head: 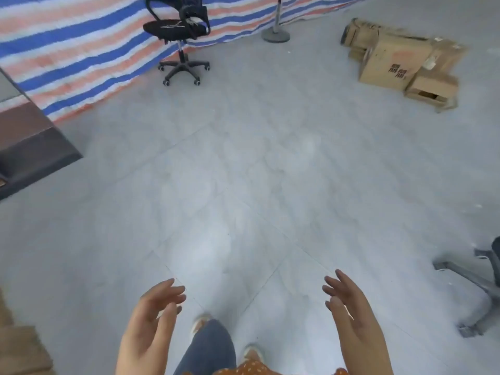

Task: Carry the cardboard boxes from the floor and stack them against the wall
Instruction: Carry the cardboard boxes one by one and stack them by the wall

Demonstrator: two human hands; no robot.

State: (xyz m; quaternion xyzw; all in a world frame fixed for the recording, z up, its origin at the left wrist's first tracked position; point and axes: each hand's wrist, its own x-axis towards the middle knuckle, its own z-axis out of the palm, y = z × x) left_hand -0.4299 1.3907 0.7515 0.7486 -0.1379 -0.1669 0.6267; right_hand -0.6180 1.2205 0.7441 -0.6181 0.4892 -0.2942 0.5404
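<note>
We can make out dark printed marks on the side of the large brown cardboard box point(389, 64) lying in the pile on the grey floor, but they are too blurred to read. We find no other legible text anywhere.

left hand point(151, 318) and right hand point(347, 307) raised, fingers relaxed, holding nothing

A heap of brown cardboard boxes point(400, 60) lies on the grey tiled floor, far off at the upper right. The biggest box point(389, 64) sits in the middle, tilted, with dark red printing on its side (too blurred to read). A small box point(431, 90) touches its near corner, one end open. Behind them lie flattened, crumpled pieces point(359, 31).
</note>
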